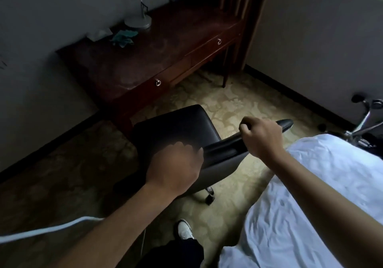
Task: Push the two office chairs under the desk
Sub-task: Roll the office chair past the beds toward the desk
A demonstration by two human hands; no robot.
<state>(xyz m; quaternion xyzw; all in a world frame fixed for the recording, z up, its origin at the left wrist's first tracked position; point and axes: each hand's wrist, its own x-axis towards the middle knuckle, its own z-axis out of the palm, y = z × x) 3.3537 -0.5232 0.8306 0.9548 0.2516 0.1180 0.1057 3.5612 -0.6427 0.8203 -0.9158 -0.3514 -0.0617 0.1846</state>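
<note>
Both hands grip one black office chair [176, 127] mid-frame: left hand [176, 168] and right hand [262, 136] clasp its backrest top. The two-drawer desk [157, 56] stands upper centre; a second chair's chrome base [364, 122] shows at right edge.

Head-worn view, forward and down

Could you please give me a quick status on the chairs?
Left hand and right hand grip the black chair backrest. Chair short of desk. Second chair at right edge. Floor between clear.
</note>
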